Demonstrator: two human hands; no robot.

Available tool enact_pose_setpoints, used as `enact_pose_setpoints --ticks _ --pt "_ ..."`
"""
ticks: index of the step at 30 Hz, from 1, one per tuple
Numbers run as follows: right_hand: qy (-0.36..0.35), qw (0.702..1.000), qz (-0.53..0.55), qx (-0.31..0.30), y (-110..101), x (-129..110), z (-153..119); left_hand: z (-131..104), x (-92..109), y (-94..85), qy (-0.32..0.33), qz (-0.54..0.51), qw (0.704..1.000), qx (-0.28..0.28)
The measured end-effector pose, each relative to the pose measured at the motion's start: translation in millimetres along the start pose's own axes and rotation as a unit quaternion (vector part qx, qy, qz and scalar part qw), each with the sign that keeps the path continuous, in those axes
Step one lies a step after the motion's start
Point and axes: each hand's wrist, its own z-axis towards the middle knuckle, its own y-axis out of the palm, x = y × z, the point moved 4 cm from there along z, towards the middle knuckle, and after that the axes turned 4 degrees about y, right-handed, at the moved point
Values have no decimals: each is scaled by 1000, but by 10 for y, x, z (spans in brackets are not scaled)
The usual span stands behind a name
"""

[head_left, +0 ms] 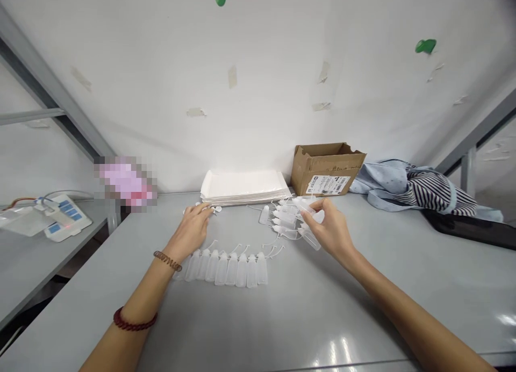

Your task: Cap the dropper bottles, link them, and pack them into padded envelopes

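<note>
Several small translucent bottles (231, 269) with thin strings at their caps lie side by side in a row on the grey table (298, 318). Behind the row's left end, my left hand (192, 227) is lowered to the tabletop, its fingers together over small white pieces (217, 209); what it grips, if anything, is hidden. To the right, my right hand (331, 227) pinches a translucent bottle (305, 206) between thumb and fingers. It is over the right side of a loose pile of similar bottles (284, 219).
A stack of white envelopes (245, 186) lies against the wall, beside an open cardboard box (328, 170). Blue and striped cloth (431, 192) and a black tray-like object (471, 229) are at the right. A white-and-blue device (66, 216) sits on the left table.
</note>
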Motion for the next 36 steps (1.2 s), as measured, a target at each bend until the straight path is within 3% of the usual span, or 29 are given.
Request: enact_pose_setpoints --ticks 7,11,14,19,26,36 --pt "-21 997 -75 -1 94 -3 -89 4 -22 124 16 32 998 -45" --pt "-145 988 -58 -17 131 -259 -278 1 -30 132 18 48 997 -56" --pt "-248 964 2 -92 199 -483 -506 6 -21 134 23 58 997 -55" --pt "-319 921 13 -224 320 -686 -808 30 -15 160 33 69 996 -50" --pt "-309 900 -20 -306 419 -659 -865 45 18 213 43 73 994 -66" --pt "-263 906 -29 -329 461 -623 -824 19 49 175 21 54 995 -82"
